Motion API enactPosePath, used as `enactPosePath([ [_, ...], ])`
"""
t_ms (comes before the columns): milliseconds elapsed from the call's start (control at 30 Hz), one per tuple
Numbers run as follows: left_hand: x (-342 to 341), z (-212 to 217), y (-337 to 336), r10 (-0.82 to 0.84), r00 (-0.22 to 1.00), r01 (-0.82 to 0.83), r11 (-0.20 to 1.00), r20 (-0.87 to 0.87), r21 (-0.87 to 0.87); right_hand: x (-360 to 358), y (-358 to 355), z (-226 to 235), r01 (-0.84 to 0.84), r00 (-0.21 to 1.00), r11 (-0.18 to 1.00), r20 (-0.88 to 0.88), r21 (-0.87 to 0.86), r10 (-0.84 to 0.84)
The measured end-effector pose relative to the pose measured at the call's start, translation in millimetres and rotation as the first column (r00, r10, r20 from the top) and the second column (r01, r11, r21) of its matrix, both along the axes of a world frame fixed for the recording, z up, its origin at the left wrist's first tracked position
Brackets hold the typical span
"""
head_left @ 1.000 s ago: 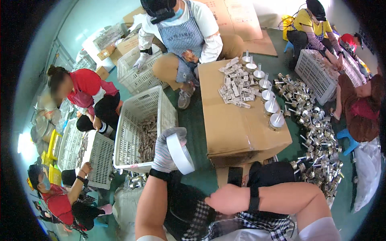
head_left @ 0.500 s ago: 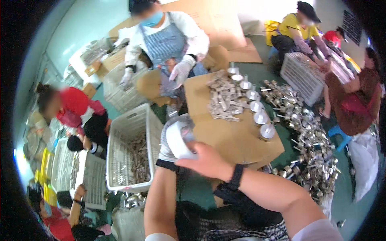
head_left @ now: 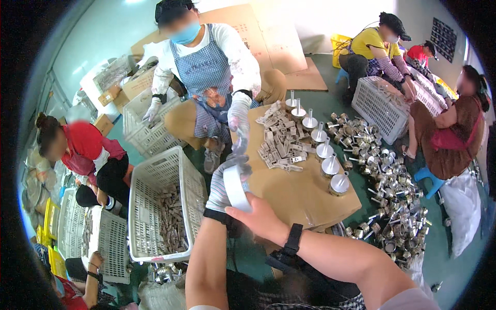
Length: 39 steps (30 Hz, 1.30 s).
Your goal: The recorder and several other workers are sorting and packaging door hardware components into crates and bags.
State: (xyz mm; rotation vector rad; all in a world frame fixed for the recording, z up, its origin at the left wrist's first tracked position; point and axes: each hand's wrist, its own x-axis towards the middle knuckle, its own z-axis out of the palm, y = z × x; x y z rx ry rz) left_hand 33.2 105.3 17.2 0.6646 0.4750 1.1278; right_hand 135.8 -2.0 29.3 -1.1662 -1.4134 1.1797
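A roll of white tape (head_left: 236,192), ring-shaped, is between my hands in front of the cardboard sheet (head_left: 330,209). My bare right hand (head_left: 260,217) grips its lower edge, thumb and fingers pressed to it. Wearing a striped grey glove, my left hand (head_left: 222,183) lies against the roll's far side, its fingers curled over the upper rim. Another person's gloved hand (head_left: 239,120) reaches down to my left fingertips; whether anything passes between them is hidden. Close to my hands, a heap of flat metal clips (head_left: 284,137) lies on the cardboard, beside a row of round metal parts with upright stems (head_left: 325,151).
A white crate (head_left: 194,194) of metal pieces stands left of my arms. Many stemmed metal parts (head_left: 392,201) cover the green floor at right, near a blue stool (head_left: 429,181) and white sack (head_left: 460,214). People sit working on both sides; one faces me.
The facing person's gloved hand has come down to my left fingertips. The roll has turned and appears narrower. My whole view has shifted slightly.
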Motion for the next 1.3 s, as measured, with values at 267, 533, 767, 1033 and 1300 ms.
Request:
enactPosePath([
  [267, 2.1, -22.7, 18.9, -0.165, 0.972, 0.171, 0.985, 0.166, -0.022, 4.9, 7.1, -12.2, 0.010, 0.999, 1.000, 0.048, -0.008, -0.009],
  [533, 3.2, -28.4, 21.4, -0.063, 0.997, 0.064, 0.998, 0.040, -0.028, 4.9, 10.6, -19.1, 0.010, 1.000, 1.000, -0.006, 0.013, -0.010],
  [767, 9.6, -32.7, 24.9, 0.118, 0.988, -0.114, 0.993, -0.095, 0.038, 10.4, 15.6, -9.4, -0.084, 0.981, 0.992, -0.185, -0.091, 0.066],
  [1033, -12.2, -48.9, -30.7, 0.003, 0.948, -0.008, 1.000, -0.320, -0.012, 18.8, -26.1, -14.9, -0.279, 0.941, 0.934, -0.260, -0.222, 0.219],
  [1300, -14.7, -126.2, -118.6, -0.185, 0.978, 0.204, 0.931, 0.091, -0.303, 18.6, -129.8, -46.0, -0.233, 0.962, 0.897, -0.223, -0.377, 0.157],
])
